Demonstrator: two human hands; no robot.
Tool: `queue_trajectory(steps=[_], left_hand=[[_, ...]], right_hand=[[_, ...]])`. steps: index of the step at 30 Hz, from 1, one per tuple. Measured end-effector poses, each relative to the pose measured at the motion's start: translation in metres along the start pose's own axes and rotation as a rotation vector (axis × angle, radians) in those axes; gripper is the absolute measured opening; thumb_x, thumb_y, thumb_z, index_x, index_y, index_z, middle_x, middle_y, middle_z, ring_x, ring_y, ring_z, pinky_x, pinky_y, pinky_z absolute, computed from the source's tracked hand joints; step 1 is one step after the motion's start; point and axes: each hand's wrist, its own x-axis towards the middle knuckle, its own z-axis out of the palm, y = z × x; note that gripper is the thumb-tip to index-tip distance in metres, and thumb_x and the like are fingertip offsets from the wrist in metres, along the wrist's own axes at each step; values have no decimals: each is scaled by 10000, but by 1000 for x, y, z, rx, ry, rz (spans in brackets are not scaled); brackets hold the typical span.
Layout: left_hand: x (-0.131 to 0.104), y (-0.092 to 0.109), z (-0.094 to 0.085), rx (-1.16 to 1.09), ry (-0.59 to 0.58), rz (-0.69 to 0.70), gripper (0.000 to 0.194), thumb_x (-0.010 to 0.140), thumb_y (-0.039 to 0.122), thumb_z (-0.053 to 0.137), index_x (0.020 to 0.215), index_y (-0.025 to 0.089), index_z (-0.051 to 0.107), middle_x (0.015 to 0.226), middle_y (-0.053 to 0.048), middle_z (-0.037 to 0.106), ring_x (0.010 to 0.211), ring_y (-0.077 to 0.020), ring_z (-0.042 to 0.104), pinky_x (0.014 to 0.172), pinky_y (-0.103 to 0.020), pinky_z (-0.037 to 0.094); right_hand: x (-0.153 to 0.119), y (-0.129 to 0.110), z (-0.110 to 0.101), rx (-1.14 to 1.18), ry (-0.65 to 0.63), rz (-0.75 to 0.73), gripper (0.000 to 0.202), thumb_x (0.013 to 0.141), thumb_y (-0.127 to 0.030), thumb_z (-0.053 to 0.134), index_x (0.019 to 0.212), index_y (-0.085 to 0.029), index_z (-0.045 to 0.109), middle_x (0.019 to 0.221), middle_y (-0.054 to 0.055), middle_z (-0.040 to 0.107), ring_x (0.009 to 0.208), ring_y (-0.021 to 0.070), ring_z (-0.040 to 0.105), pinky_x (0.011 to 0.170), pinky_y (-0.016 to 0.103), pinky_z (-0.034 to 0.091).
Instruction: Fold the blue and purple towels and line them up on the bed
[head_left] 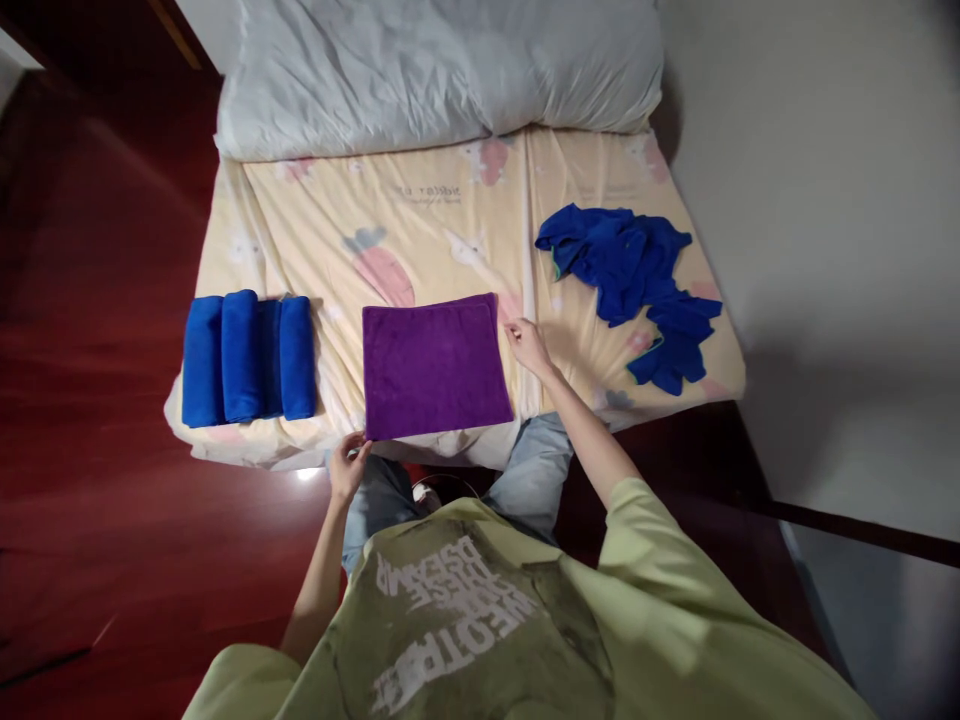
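A purple cloth (436,368), folded into a flat rectangle, lies on the bed in front of me. At its near left corner is my left hand (349,468), thumb and forefinger closed on the edge. My right hand (528,347) hovers just off the cloth's right edge, fingers loosely curled and slightly apart, with nothing visible in them. Several rolled blue cloths (241,357) sit side by side on the left. Toward the right, crumpled blue cloths (624,260) form a loose heap, and part of it (675,340) spreads toward the near edge.
The bed (300,225) has a cream sheet with strawberry and rabbit prints. A puffy pale quilt (442,70) is bunched at the far side. A grey wall (832,250) stands on the right; dark red flooring (97,400) runs along the left.
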Motion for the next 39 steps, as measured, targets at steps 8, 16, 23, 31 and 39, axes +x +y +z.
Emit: queue_trajectory(steps=[8,16,23,31,39], left_hand=[[-15,-2,16,31,131,-21,442,846,569,663,1076,196,717,1028,-104,739,979,-252,706,860,-372,602],[-3,-17,13,24,41,-26,460,770,596,709,1005,201,724,1013,-108,744,919,-265,703,848,-389,589],[5,-13,8,71,-10,4,429,777,609,663,921,205,689,937,-91,713,853,-239,680,805,-365,591],[2,-4,4,70,-19,-3,444,810,641,629,914,211,667,871,-77,698,832,-242,669,762,-353,579],[4,9,3,149,-46,-27,428,866,617,608,951,208,696,854,-70,715,792,-239,681,712,-333,546]], right_hand=[[99,16,49,-230,-135,61,301,886,-86,595,1154,-130,725,1149,150,727,1114,254,661,1120,414,479],[114,42,61,-266,-99,114,141,869,-106,648,973,-149,732,1137,128,686,1013,222,665,1062,395,510],[120,43,53,-249,-112,96,118,891,-138,597,934,-173,701,958,99,719,961,244,664,1020,407,522],[129,29,54,-251,-50,226,235,970,-326,602,1117,-147,645,1045,178,702,1114,366,670,1086,556,478],[130,25,64,-311,8,335,153,960,-151,560,1096,-153,629,1052,150,682,1080,298,662,1048,471,483]])
